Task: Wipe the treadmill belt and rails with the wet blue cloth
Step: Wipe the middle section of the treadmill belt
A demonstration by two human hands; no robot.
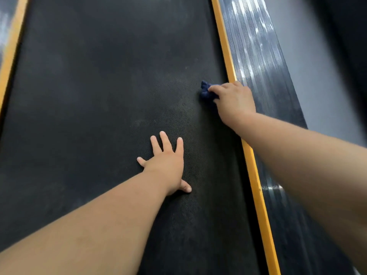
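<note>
Flat on the textured black treadmill belt (89,96) lies the left hand (165,162), fingers spread. Farther up, the right hand (234,98) clutches a bunched dark-blue cloth (205,91) beside the yellow-edged right rail (264,62).

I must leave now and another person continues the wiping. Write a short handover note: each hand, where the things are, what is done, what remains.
Right hand: closed on the bunched blue cloth, pressed on the belt beside the right yellow strip.
Left hand: empty, flat on the belt, fingers spread.
Done: right ribbed rail shows shiny streaks, possibly wet.
Left: the belt looks dull with pale smudges; most of it probably needs wiping. The left rail is barely in view, so check it.
</note>
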